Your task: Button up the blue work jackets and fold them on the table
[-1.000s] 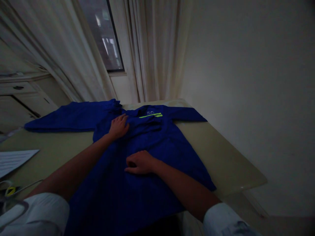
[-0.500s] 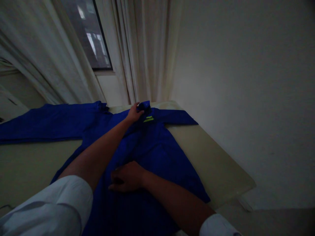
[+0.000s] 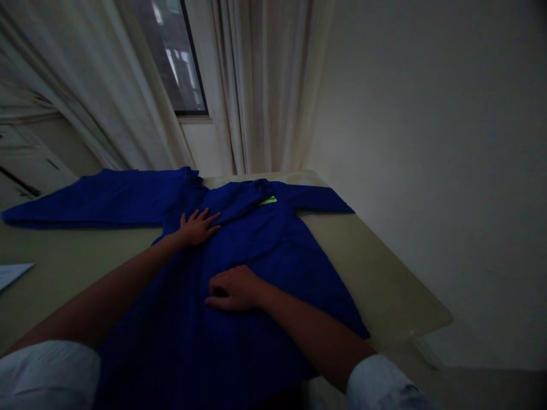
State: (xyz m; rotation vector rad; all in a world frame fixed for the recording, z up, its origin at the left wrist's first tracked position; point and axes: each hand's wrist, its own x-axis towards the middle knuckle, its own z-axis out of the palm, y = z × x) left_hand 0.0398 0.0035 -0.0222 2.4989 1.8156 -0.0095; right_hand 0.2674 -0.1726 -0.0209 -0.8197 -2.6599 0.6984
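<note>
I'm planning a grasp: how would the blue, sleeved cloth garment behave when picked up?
The blue, sleeved cloth garment is probably floppy, given its wrinkles. It would likely sag from one grip, being spread wide across the pale tabletop.

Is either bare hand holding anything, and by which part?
The spread left hand rests on the blue sleeved cloth garment, holding nothing; whether the curled right hand grips it cannot be told.
</note>
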